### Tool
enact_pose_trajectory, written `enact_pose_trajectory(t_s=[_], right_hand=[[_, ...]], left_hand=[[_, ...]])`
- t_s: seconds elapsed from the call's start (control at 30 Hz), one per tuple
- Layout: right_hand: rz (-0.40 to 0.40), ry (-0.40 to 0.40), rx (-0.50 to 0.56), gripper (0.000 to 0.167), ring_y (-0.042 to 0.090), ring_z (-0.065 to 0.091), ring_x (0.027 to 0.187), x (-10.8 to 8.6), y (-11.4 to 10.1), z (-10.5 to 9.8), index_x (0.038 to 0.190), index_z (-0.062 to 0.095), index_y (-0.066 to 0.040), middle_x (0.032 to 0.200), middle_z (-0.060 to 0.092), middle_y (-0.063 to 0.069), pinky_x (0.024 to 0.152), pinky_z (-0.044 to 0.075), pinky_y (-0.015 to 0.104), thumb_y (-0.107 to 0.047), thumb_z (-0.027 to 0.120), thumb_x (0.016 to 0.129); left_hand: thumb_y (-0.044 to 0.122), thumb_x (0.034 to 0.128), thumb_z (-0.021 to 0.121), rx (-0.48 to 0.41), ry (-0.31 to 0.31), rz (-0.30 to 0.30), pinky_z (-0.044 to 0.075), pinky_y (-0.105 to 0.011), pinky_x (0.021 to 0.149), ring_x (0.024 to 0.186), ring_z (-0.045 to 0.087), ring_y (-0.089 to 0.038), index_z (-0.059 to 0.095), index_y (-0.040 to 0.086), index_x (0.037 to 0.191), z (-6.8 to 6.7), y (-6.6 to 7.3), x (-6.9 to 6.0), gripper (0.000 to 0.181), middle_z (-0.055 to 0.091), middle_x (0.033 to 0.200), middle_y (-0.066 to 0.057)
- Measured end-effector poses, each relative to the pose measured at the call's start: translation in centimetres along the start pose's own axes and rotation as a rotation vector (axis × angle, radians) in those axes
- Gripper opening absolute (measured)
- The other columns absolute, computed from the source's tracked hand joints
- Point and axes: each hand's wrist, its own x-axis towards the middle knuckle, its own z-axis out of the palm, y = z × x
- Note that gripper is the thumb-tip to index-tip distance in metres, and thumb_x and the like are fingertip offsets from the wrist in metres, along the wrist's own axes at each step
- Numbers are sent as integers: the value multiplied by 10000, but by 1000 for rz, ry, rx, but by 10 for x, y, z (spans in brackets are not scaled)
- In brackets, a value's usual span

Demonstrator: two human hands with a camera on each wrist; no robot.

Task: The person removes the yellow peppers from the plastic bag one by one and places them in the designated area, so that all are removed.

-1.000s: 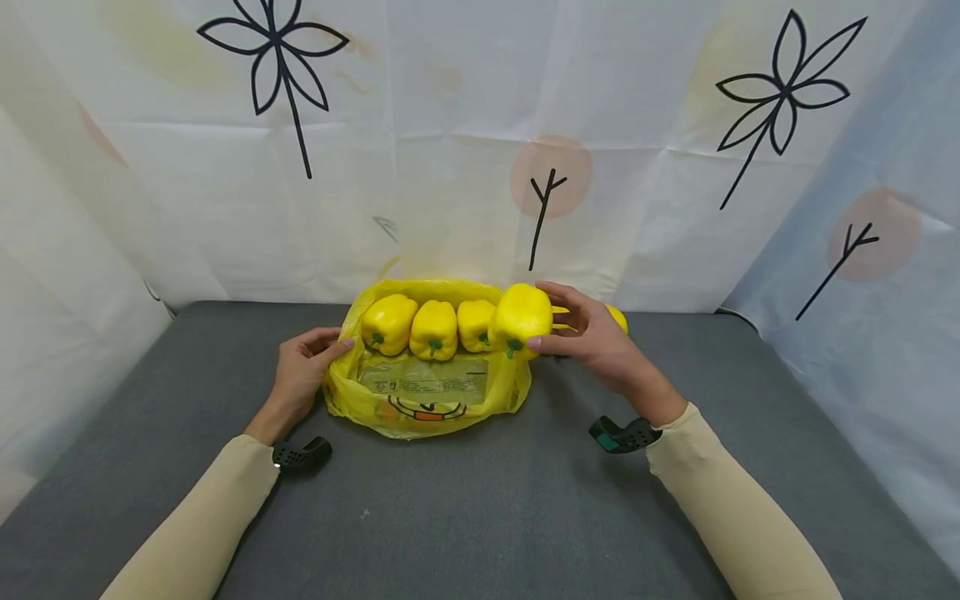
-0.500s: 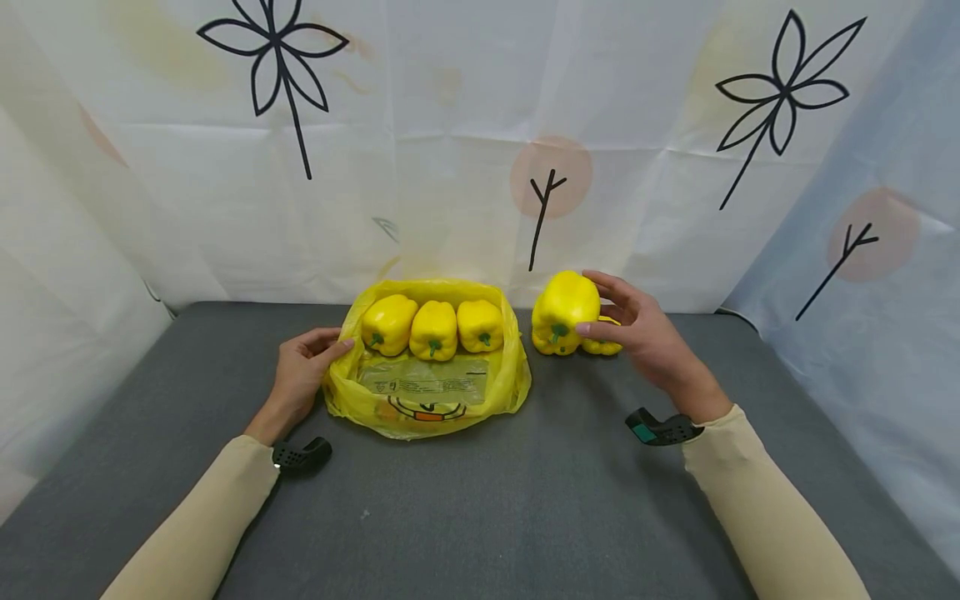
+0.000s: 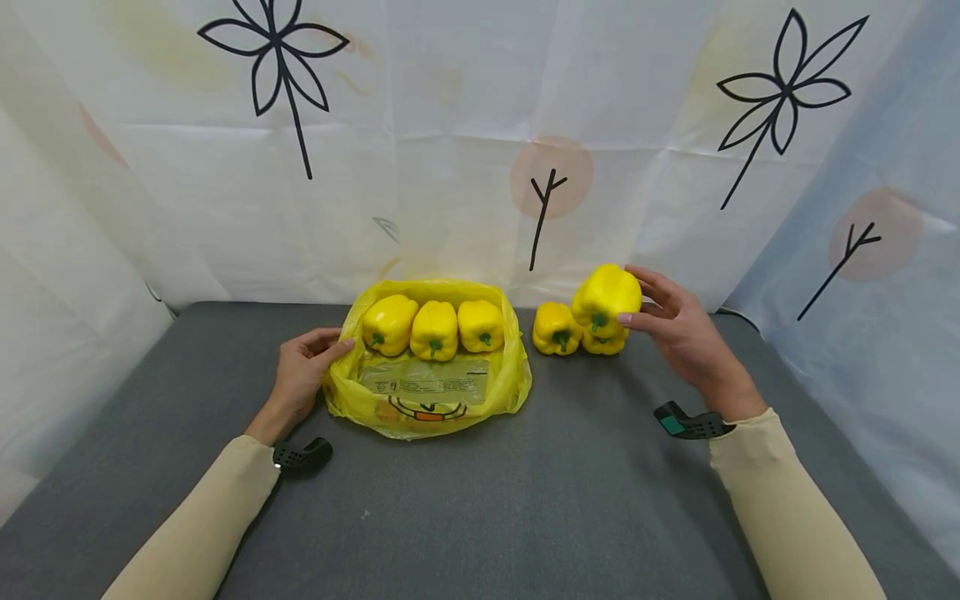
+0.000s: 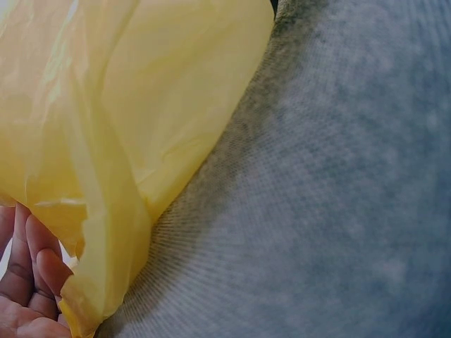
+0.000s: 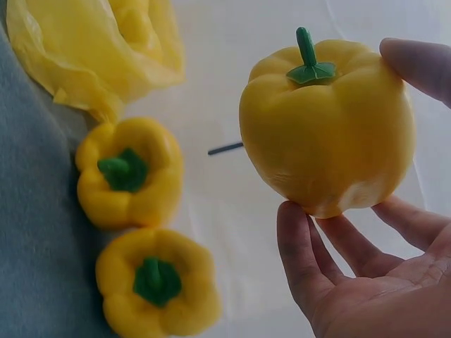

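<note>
My right hand (image 3: 678, 329) holds a yellow bell pepper (image 5: 328, 130) with a green stem between thumb and fingers, raised off the table. Below it and to its left, two more yellow peppers sit side by side: one nearer the bag (image 5: 130, 172), the other (image 5: 156, 283) partly behind the held one in the head view. Left of them is an open yellow plastic bag (image 3: 431, 421), with three yellow peppers (image 3: 433, 331) in a row inside. The left hand (image 3: 302, 371) pinches the bag's left rim; in the left wrist view its fingers (image 4: 44, 243) meet the thin plastic.
Everything stands on a dark grey cloth-covered table (image 3: 465, 517). A white curtain (image 3: 450, 192) printed with plants hangs right behind the table's back edge, close to the peppers. Each wrist bears a black band, such as the right wristband (image 3: 693, 422).
The right hand has carried its pepper out from over the bag's right side, rightward past one pepper to above the other. The left hand and bag have stayed put.
</note>
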Motion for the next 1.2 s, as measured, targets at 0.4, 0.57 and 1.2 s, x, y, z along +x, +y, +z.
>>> enact_pose_trajectory(t_s=[0.4,0.57,1.2], right_hand=[[-14,53,81,712,166,476,1243,-6,11,-14,1619,253,-96,1641,126,225,966,450,173,-42,619,1010],[-16,68,97,732,164,473,1249,-7,16,-19,1621,224,-67,1654,102,222,964,459,177,-35,620,1005],[3,172,167,716,136,459,1242,-11,29,-46,1618,238,-80,1612,179,164,928,482,161,-44,618,1012]], left_hand=[[121,971,709,-18,3,-1,548,-185,702,827,644,-69,631,-139,1245,0,1,0,386,716,989,-35],[123,976,703,-18,7,1,549,-185,702,826,645,-70,628,-144,1244,0,1,0,386,712,981,-19],[146,978,706,-12,1,-9,546,-182,699,822,642,-58,619,-142,1263,1,1,0,414,687,913,113]])
